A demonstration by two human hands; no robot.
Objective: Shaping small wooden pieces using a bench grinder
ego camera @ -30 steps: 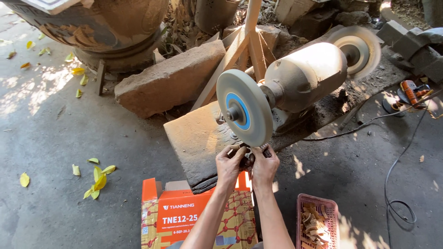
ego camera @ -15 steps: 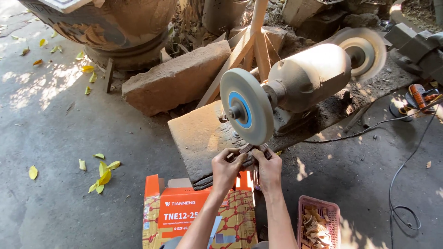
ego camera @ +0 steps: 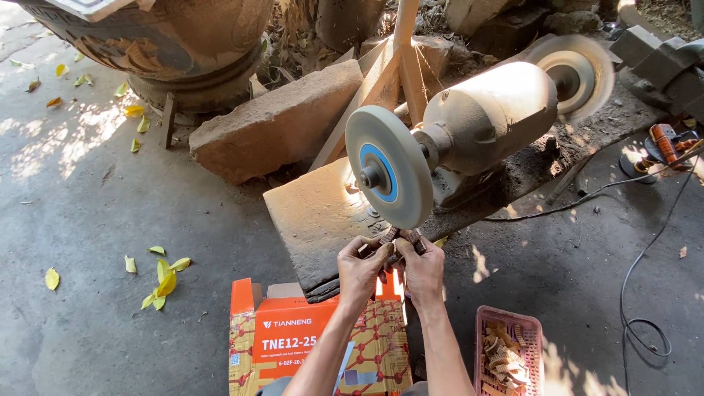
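**Two hands hold a small piece at the wheel's lower edge**

I see my left hand [ego camera: 361,270] and right hand [ego camera: 424,268] pinched together around a small brown wooden piece [ego camera: 401,236], pressed just under the near grinding wheel [ego camera: 389,166] of the bench grinder [ego camera: 484,117]. Shaping looks to be underway. To the near right, a pink basket [ego camera: 484,323] holds similar pieces; I can't tell which are finished. An orange cardboard box [ego camera: 293,330] sits near left.

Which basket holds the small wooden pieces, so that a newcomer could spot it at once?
Start at the bench grinder on its stone slab and come down past the right hand. On the ground right of that forearm lies a small pink plastic basket of pale wood pieces; the orange cardboard box lies left.
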